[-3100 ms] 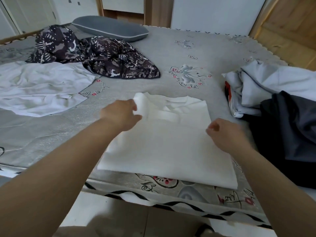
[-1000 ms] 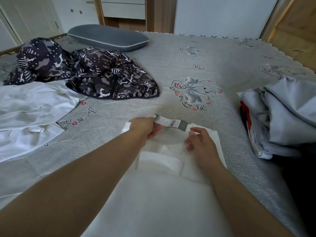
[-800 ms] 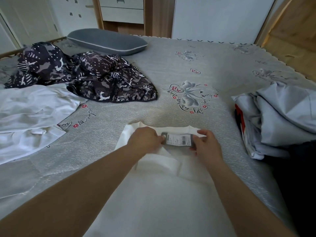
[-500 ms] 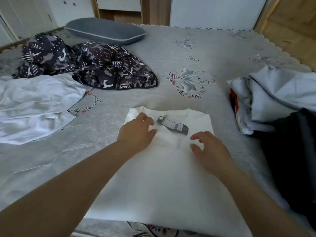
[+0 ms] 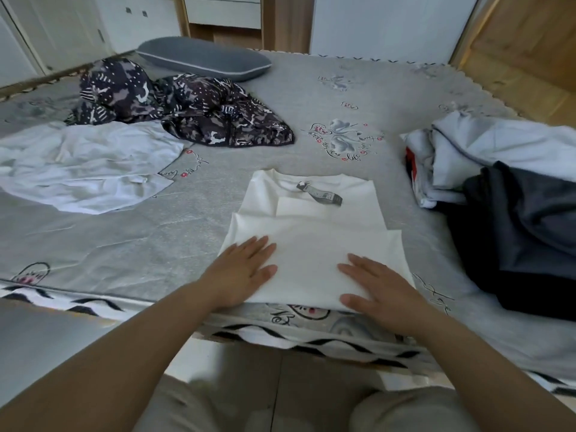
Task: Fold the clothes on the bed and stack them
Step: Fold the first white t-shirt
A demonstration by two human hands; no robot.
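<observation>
On the grey patterned bed [image 5: 311,88], a crumpled white garment [image 5: 84,163] and a dark camouflage-print garment [image 5: 193,116] lie unfolded at far left. The left hand [image 5: 241,272] rests flat, fingers straight, gripping nothing, on the near edge of the partly folded white T-shirt [image 5: 314,232]; the right hand [image 5: 378,291] lies likewise flat. Judging by this, the lengthwise fold is being smoothed; next, probably grip the hem and fold it toward the tagged collar, then stack by the heap at right [image 5: 498,188]

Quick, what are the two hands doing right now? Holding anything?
Left hand: open, fingers straight, flat on the white shirt, holding nothing.
Right hand: open, flat on the same shirt's near edge, holding nothing.
</observation>
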